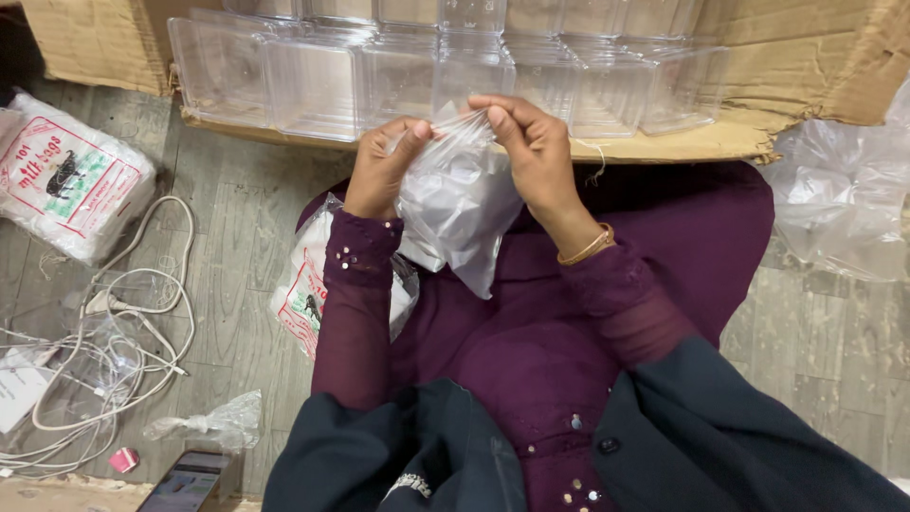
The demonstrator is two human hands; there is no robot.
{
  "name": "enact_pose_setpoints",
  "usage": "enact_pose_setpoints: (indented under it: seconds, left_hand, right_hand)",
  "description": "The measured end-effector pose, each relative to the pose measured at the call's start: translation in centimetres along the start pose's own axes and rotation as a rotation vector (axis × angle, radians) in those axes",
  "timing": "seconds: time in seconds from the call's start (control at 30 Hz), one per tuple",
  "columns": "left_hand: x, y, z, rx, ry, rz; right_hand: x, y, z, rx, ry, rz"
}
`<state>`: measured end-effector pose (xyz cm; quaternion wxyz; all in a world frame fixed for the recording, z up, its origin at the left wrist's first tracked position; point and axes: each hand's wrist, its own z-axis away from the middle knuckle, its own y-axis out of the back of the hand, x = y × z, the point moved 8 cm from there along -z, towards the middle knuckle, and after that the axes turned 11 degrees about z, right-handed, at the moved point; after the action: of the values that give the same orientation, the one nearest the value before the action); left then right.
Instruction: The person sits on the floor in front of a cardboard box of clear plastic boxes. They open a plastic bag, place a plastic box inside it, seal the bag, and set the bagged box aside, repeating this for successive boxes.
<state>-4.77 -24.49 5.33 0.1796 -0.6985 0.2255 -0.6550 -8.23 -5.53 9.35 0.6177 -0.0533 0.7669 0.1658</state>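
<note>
Your left hand (384, 166) pinches the top left edge of a clear plastic bag (455, 204), thumb and forefinger clenched on the film. Your right hand (531, 142) pinches the top right edge the same way, fingertips closed on the plastic. The bag hangs between both hands over your lap, just near of the cardboard box (806, 57), with something whitish inside that I can't make out. The box sits far in the scene, full of clear plastic containers (313, 81). A printed bag pack (303, 294) lies just under your left forearm; another printed pack (66, 180) lies far left. White cables (114, 360) tangle near left, and a phone (185, 484) lies at the near edge.
</note>
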Motion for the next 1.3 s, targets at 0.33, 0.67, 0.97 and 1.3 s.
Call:
enact_pose_setpoints:
  seconds: [0.33,0.67,0.97,1.3]
  left_hand:
    - [5.2,5.8,0.9,-0.039,-0.107,-0.06]
    - [14.6,9.8,-1.4,0.457,-0.496,-1.609]
    - [8.2,8.8,-0.2,0.227,-0.238,-0.6]
    - [2.3,5.7,1.6,0.39,-0.294,-0.738]
  right_hand:
    - [0.3,-2.9,-2.9,-0.393,-0.02,-0.818]
    - [-0.8,-13.5,-12.7,-0.063,0.383,0.676]
    - [-0.6,-5.7,-5.3,0.053,0.313,0.498]
    - [7.7,-3.2,-3.9,-0.18,-0.31,0.302]
